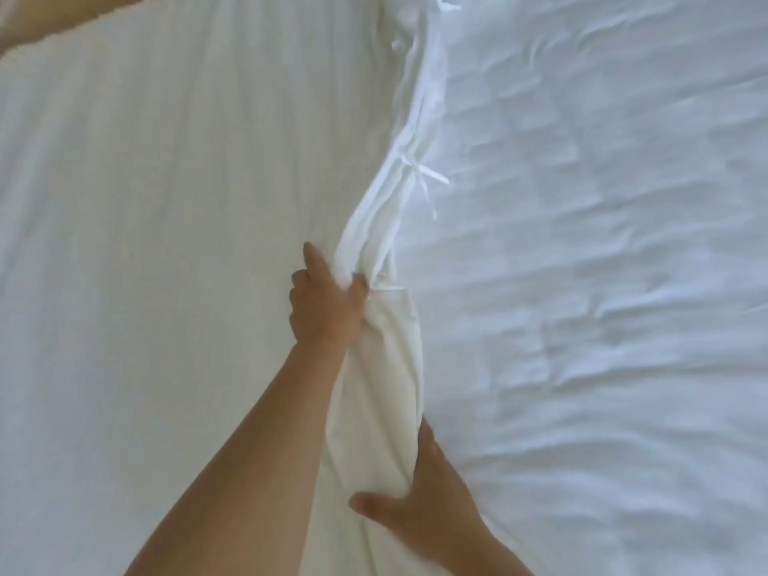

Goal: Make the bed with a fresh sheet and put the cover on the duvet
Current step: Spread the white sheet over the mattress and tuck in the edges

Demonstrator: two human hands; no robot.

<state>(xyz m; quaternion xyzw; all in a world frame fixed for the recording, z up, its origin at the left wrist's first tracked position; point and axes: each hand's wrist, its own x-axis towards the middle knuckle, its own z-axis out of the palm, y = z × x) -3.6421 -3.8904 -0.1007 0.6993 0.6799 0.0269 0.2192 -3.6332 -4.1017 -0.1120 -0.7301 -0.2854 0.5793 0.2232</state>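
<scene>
A white bed (623,513) fills the view from above, with only a tan strip (25,22) showing in the far left corner. Down the middle we see the duvet cover (382,367) gathered into a long ridge, running from the near edge up and away toward the top centre. The quilted, rumpled duvet (602,284) lies entirely to the right of that ridge. Striped white fabric (145,243) lies flat to its left; we take it for the body of the cover, though in this soft focus it may be the fresh sheet.

The left hand (324,305) is closed around the ridge midway up, one finger pointing along it. The right hand (424,509) grips the same bundle lower down, closer to the body, thumb across the fabric.

A knotted tie (428,176) sits further up the ridge, beyond the left hand, which is the nearer of the two to it. We judge that the next pull runs along this axis.

The fingers of both hands are buried in cloth. The ridge's near end, the right forearm and the bed's edges are cut off.
</scene>
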